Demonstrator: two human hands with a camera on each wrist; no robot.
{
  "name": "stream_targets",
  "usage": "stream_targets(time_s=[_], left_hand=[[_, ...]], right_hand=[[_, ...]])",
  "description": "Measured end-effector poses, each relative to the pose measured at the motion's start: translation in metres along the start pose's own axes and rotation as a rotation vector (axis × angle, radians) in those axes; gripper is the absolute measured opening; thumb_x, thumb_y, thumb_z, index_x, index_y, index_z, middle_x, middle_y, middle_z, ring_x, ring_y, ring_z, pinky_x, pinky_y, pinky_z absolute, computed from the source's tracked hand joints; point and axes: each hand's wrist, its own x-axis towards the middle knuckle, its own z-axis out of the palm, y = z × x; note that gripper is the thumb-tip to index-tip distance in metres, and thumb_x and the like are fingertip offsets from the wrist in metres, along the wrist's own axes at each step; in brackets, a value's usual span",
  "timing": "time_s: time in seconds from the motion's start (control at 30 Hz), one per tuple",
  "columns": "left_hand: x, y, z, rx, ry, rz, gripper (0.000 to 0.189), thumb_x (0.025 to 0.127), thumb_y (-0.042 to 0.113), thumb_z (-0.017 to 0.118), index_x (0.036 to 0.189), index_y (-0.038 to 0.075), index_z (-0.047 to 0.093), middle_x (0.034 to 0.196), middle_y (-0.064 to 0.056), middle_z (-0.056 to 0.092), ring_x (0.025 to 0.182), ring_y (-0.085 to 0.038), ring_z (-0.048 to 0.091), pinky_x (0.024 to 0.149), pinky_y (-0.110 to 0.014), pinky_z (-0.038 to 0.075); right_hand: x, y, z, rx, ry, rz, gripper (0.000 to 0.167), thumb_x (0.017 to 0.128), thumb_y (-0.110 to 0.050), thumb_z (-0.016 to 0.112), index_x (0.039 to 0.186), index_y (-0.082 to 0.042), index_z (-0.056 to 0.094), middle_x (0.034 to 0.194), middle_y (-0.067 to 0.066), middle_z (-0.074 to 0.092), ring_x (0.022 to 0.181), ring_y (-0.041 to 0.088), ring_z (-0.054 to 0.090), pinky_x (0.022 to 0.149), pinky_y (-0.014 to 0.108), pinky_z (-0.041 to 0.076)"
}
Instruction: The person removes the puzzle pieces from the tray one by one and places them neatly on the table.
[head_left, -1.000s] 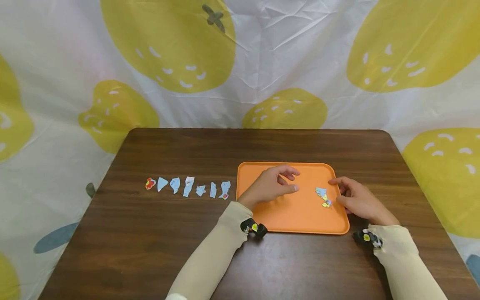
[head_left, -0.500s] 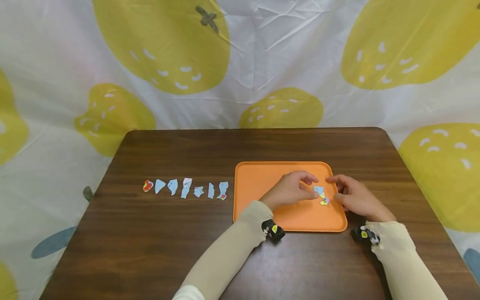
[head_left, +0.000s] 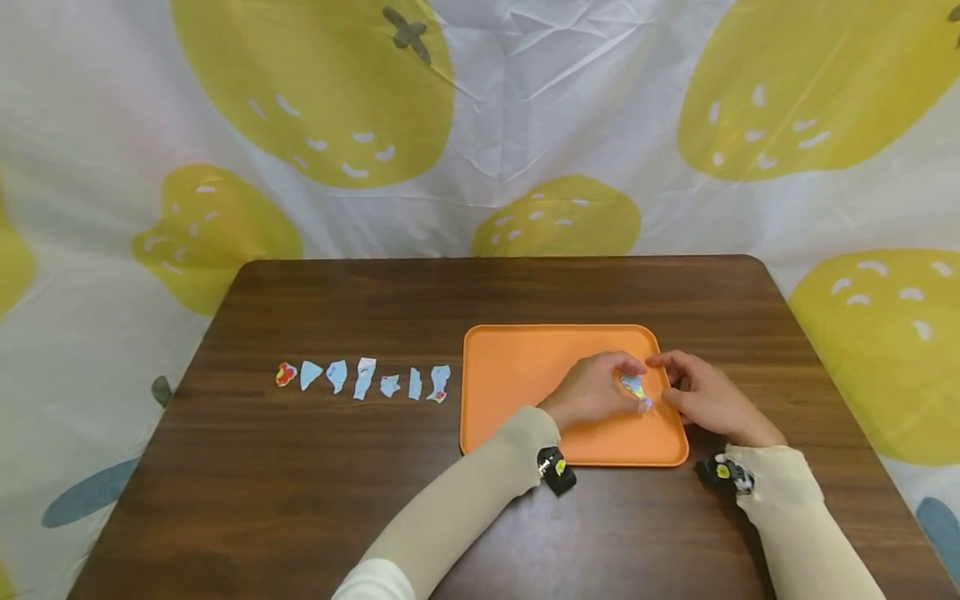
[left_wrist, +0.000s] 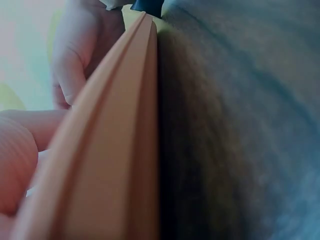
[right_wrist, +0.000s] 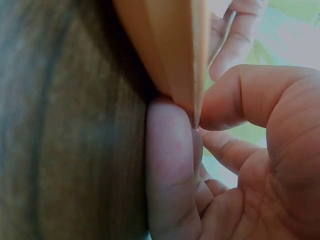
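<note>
An orange tray (head_left: 517,375) lies on the table. My right hand (head_left: 708,398) holds its right rim; in the right wrist view the thumb (right_wrist: 225,97) lies against the inner side and a finger (right_wrist: 171,145) is outside, beneath the rim. Above the tray's right part is my left hand (head_left: 592,390), thumb and index finger apart on either side of a light-blue torn paper piece (head_left: 632,385). A second, colourful scrap (head_left: 646,406) is close to the thumb, partly hidden. In the left wrist view the tray wall (left_wrist: 107,130) covers most of the left hand (left_wrist: 15,160).
Several torn paper pieces form a row on the brown table (head_left: 300,483) left of the tray, from a red-and-yellow scrap (head_left: 285,374) to a pale blue one with a red corner (head_left: 439,383). A fruit-print cloth (head_left: 495,108) hangs behind the table.
My left hand has moved right across the tray to the paper pieces, which its fingers now partly surround. The right hand has stayed at the tray's rim.
</note>
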Motion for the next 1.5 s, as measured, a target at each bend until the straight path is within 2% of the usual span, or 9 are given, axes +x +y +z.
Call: stream_targets(time_s=[0.1,0.27,0.37,0.6,0.77,0.93,1.2,1.37,1.5], left_hand=[[0.001,-0.001,0.001,0.025,0.022,-0.003,0.045,0.085,0.027,0.09,0.125,0.026,0.07,0.116,0.016,0.072,0.105,0.001,0.064,0.097,-0.018,0.05],[0.002,0.0,0.003,0.021,0.085,-0.039,0.051,0.083,0.022,0.091,0.129,0.023,0.07,0.105,0.012,0.07,0.096,-0.001,0.062,0.089,-0.017,0.049],[0.004,0.001,0.004,0.052,0.116,-0.049,0.055,0.08,0.023,0.093,0.131,0.019,0.072,0.099,0.009,0.065,0.09,-0.003,0.058,0.083,-0.016,0.047],[0.005,0.003,0.003,0.09,0.118,-0.061,0.025,0.08,0.026,0.093,0.103,0.02,0.082,0.086,0.011,0.062,0.082,-0.003,0.054,0.073,-0.016,0.042],[0.004,0.002,0.002,0.064,0.084,-0.045,0.022,0.082,0.025,0.093,0.097,0.023,0.077,0.089,0.013,0.066,0.083,-0.002,0.057,0.075,-0.016,0.045],[0.003,0.0,0.001,-0.047,0.028,-0.018,0.025,0.084,0.022,0.091,0.096,0.025,0.069,0.089,0.014,0.068,0.083,-0.002,0.061,0.076,-0.017,0.049],[0.0,-0.005,-0.005,-0.33,0.002,-0.004,0.015,0.09,0.017,0.085,0.101,0.024,0.077,0.095,0.014,0.074,0.09,0.001,0.067,0.08,-0.019,0.054],[0.0,-0.004,-0.011,-0.589,-0.023,-0.076,0.028,0.093,0.011,0.081,0.119,0.011,0.072,0.098,0.004,0.073,0.087,-0.007,0.071,0.082,-0.025,0.061],[0.0,0.0,-0.014,-0.775,-0.007,-0.142,0.035,0.094,0.002,0.078,0.126,0.001,0.065,0.098,-0.001,0.069,0.081,-0.016,0.075,0.082,-0.036,0.065]], right_hand=[[0.001,0.0,0.001,0.007,-0.001,0.004,0.048,0.098,-0.003,0.063,0.145,-0.003,0.055,0.105,0.016,0.06,0.068,0.013,0.056,0.056,0.032,0.059],[0.001,0.001,0.001,0.008,-0.003,0.016,0.049,0.097,-0.002,0.063,0.145,-0.003,0.055,0.106,0.016,0.059,0.068,0.014,0.056,0.056,0.032,0.058],[0.0,0.001,0.001,0.002,0.0,0.018,0.048,0.097,-0.002,0.063,0.145,-0.003,0.055,0.106,0.016,0.059,0.068,0.014,0.055,0.055,0.032,0.058],[0.0,-0.001,-0.001,0.001,0.001,0.021,0.049,0.097,-0.003,0.064,0.146,-0.003,0.055,0.105,0.016,0.059,0.068,0.014,0.055,0.056,0.032,0.058],[0.001,-0.002,-0.001,-0.006,0.001,0.026,0.05,0.098,-0.005,0.065,0.146,-0.004,0.055,0.106,0.016,0.059,0.068,0.015,0.056,0.056,0.032,0.058],[0.001,-0.001,-0.001,-0.014,0.0,0.035,0.051,0.097,-0.006,0.066,0.147,-0.002,0.054,0.106,0.016,0.06,0.069,0.016,0.056,0.056,0.031,0.058],[0.003,-0.002,-0.001,0.005,-0.012,0.045,0.052,0.098,-0.006,0.064,0.149,-0.002,0.052,0.108,0.016,0.059,0.071,0.017,0.056,0.056,0.032,0.059],[0.003,-0.002,-0.001,-0.002,-0.008,0.043,0.051,0.098,-0.004,0.063,0.147,-0.003,0.054,0.108,0.016,0.059,0.071,0.017,0.056,0.057,0.033,0.059],[0.002,0.001,-0.001,-0.012,-0.008,0.046,0.05,0.098,-0.005,0.063,0.147,-0.003,0.054,0.107,0.016,0.058,0.072,0.017,0.056,0.058,0.033,0.059]])
